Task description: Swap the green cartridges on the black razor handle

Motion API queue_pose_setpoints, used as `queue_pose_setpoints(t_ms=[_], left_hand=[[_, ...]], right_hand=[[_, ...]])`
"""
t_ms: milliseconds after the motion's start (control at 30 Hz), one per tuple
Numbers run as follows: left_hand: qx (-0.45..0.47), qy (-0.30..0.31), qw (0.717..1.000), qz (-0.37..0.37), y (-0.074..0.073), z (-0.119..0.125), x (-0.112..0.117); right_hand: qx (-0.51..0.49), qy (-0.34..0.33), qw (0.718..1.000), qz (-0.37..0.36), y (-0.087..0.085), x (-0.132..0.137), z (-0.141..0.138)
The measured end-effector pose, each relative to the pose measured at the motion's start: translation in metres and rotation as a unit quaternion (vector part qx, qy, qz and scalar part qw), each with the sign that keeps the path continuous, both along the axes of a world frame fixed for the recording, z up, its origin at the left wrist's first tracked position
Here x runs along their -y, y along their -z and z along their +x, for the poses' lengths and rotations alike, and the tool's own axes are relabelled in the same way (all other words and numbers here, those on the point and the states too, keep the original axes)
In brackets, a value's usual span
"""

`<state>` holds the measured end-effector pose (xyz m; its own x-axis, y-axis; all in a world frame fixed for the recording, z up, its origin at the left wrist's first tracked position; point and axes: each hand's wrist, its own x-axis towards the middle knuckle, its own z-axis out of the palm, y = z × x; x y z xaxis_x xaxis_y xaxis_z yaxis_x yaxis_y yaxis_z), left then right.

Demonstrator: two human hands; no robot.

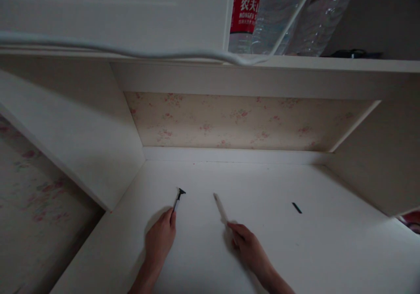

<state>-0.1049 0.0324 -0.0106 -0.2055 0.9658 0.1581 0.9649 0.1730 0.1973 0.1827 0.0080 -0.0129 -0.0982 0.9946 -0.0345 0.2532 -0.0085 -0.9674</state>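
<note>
White desk [295, 250] carries both hands: the left hand [159, 240] pinches a thin black-tipped tool [178, 196], its grip closed on the stem for control, while the right hand [248, 246] holds a white pen [220, 206] pointing away. A small black cap [297, 208] lies apart; bottles [244, 16] stand on the shelf above.

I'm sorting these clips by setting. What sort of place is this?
Probably a home desk nook, perhaps a bedroom: a white desk with a shelf above holding water bottles, and floral wallpaper behind.
</note>
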Motion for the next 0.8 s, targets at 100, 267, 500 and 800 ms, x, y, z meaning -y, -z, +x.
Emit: queue_pose_setpoints(t_ms=[100, 267, 500, 800], left_hand=[[0.001, -0.007, 1.0, -0.007, 0.001, 0.0, 0.0], [0.007, -0.018, 1.0, -0.012, 0.0, 0.0, 0.0], [0.01, -0.016, 1.0, -0.023, -0.003, 0.0, 0.0], [0.013, -0.001, 0.999, -0.038, -0.005, -0.005, 0.0]], right_hand=[[-0.069, -0.019, 0.997, -0.028, 0.0, -0.007, -0.013], [-0.092, -0.065, 0.993, -0.029, -0.006, -0.017, -0.05], [0.003, -0.12, 0.993, -0.008, -0.02, -0.03, -0.099], [0.09, -0.09, 0.992, 0.003, -0.028, -0.041, -0.127]])
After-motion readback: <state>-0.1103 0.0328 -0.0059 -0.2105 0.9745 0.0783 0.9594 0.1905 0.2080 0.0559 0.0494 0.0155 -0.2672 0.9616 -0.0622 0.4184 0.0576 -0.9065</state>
